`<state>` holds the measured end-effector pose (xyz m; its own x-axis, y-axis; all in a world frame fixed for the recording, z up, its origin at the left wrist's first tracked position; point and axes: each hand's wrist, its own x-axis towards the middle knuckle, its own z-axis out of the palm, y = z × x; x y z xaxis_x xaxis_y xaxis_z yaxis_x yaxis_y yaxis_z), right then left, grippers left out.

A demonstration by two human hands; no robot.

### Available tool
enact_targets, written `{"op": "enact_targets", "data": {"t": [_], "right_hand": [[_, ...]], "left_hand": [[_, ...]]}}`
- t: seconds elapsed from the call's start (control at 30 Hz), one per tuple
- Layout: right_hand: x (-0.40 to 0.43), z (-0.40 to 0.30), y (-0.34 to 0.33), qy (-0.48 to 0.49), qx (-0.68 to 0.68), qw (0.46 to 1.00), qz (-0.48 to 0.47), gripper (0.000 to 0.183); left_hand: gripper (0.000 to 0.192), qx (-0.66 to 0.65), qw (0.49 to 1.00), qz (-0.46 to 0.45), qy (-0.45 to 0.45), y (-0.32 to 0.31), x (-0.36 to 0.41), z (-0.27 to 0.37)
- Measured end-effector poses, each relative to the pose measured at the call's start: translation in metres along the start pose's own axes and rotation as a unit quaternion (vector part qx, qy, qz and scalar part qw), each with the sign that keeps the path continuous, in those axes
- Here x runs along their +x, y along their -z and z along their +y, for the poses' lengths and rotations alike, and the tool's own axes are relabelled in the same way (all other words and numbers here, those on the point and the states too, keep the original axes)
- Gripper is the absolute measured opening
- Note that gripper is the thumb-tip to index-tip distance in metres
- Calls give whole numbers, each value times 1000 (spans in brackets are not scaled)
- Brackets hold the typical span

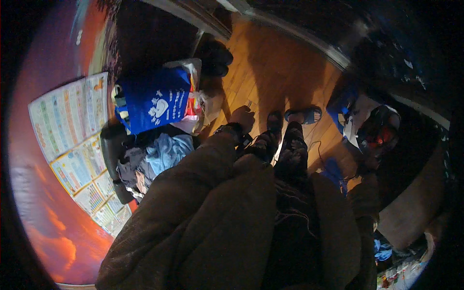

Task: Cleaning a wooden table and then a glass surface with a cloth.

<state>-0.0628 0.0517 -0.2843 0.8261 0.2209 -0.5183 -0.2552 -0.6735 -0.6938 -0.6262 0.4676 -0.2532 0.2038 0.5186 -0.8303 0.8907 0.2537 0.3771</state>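
My left hand (243,117) hangs low over the wooden floor (282,79), left of my feet. Its fingers look curled, and a dark band circles the wrist. A small pale thing shows by the fingertips; whether it is held cannot be told. Left of this hand stands a blue bag (152,98) with white printing and a heart design. Below the bag in the picture lies a heap of clothes with a light-blue cloth (169,152). The brown right sleeve (362,195) reaches into shadow, where my right hand is too dark to make out, near a blue-and-white bag (349,116).
Dark slippers (308,115) are on my feet. A thin dark cord (320,152) runs over the floor at right. Printed charts (72,116) hang on the colourful wall at left. Pale rails (301,36) cross the far side. A brown panel (413,210) stands at lower right.
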Motion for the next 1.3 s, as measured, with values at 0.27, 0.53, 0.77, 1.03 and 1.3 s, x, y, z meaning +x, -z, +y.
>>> {"op": "enact_targets", "data": {"t": [0.27,0.53,0.77,1.03,1.3], "right_hand": [[-6,42,36,-232,191,917,-263,51],[75,19,71,-441,169,679,-561,47],[29,-73,-77,-103,-314,851,-408,36],[11,-138,-124,-44,-420,799,-427,27],[-17,-155,-149,-79,-218,830,-508,25]], "left_hand": [[22,437,892,83,-79,-4,-33,-60],[59,-93,986,132,34,-30,-72,-14],[61,-146,981,122,29,-57,-28,-124],[54,-307,919,181,167,-41,-93,-122],[51,-43,973,225,38,-83,-41,-227]]}}
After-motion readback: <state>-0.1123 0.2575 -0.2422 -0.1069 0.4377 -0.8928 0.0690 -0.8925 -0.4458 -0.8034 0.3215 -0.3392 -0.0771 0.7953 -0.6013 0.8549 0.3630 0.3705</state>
